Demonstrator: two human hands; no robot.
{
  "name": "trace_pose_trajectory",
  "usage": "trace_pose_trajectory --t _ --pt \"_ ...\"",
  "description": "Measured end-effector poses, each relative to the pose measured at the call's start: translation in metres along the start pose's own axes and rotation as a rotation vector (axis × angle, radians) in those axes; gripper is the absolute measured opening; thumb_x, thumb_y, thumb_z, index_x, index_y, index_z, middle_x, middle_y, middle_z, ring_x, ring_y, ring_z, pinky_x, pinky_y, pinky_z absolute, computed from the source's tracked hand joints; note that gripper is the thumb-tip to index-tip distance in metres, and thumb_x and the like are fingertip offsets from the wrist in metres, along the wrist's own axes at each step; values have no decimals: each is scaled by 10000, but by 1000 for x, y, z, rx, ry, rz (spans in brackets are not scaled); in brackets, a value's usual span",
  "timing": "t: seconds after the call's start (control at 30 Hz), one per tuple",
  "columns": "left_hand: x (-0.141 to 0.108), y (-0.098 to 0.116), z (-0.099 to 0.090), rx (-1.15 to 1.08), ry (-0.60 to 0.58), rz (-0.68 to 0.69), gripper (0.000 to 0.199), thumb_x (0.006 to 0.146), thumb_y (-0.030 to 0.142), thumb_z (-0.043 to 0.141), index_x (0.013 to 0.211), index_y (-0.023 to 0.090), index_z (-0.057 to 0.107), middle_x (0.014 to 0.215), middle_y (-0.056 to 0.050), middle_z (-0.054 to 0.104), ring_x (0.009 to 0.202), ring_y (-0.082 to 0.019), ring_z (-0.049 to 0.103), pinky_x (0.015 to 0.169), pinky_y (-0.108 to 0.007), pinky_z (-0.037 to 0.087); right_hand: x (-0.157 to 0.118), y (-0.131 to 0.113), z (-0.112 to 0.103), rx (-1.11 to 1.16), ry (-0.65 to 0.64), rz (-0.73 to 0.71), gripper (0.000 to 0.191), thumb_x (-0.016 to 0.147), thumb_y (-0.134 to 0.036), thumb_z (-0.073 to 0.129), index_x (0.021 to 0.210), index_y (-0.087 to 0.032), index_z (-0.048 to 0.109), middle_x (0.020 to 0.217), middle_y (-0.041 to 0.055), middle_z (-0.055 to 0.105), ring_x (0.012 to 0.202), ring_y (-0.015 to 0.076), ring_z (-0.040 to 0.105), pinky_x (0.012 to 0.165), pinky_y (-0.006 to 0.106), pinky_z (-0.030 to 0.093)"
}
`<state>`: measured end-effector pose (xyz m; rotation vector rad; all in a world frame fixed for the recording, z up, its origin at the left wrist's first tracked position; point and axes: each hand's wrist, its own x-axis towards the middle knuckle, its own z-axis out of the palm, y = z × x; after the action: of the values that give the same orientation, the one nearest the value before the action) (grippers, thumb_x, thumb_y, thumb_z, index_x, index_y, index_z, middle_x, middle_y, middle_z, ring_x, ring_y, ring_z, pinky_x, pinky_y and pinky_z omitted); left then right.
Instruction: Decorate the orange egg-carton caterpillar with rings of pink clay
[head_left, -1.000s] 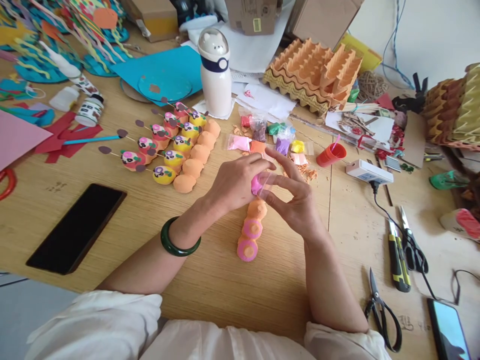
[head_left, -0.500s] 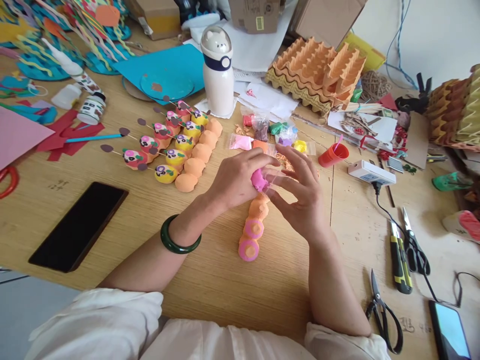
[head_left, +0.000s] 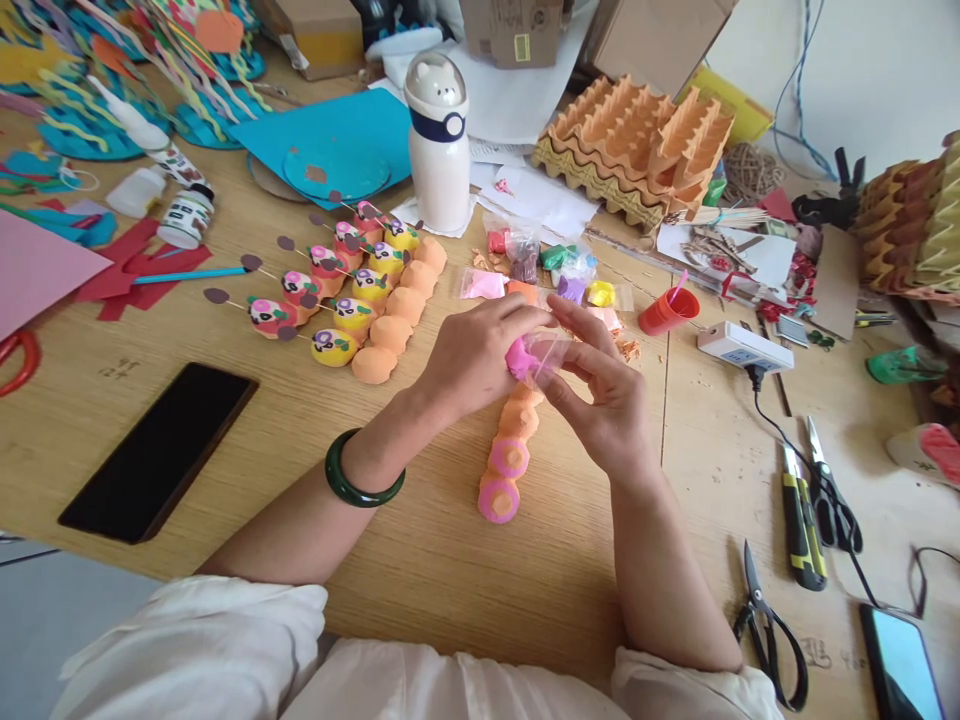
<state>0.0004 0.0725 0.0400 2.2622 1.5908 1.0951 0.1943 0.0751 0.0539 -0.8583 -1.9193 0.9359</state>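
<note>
The left hand (head_left: 484,355) and right hand (head_left: 600,395) pinch pink clay (head_left: 520,358), apparently bagged, directly above an orange egg-carton strip (head_left: 510,458).

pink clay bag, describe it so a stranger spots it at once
On the wooden table, find the orange egg-carton strip with pink rings. Just above its far end, the hands pinch a clear bag of pink clay. Other clay bags lie beyond; only this one is held.
</note>
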Motion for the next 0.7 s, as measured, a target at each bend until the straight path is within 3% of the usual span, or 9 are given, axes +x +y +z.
trace_pose_trajectory --t 0.17,0.4,0.53,0.7 --pt "-2 -1 -1 -42 -48 -3 257 970 313 715 1205 237 786 1124 -56 799 961 -210 757 704 -299 512 -3 0 13 -15 56 -34 64 1020 -317 780 1019 -309 843 1642 32 662 1573 334 594 1335 620 472" --pt "-2 0 -1 -80 -51 -42 262 950 329 740 1189 241 803 1124 -55 809 953 -216 768 695 -304 508 -2 -3 15 -81 65 -83 71 1011 -303 772 943 -283 779 1597 55 692 1518 324 633 1315 600 481" --pt "1 1 -4 -123 -21 -96 245 949 285 756 1186 246 803 1208 -57 831 1056 -225 780 806 -312 566 0 -3 7 -110 59 -70 87 1005 -343 791 941 -285 780 1576 64 693 1507 334 639 1308 626 481" --pt "0 2 -3 -195 -41 -105 278 889 205 765 1163 229 798 1219 -53 829 1077 -234 786 919 -345 603 -1 0 10 -87 58 -100 83 1025 -326 770 1088 -312 821 1638 53 645 1570 326 587 1328 602 465"
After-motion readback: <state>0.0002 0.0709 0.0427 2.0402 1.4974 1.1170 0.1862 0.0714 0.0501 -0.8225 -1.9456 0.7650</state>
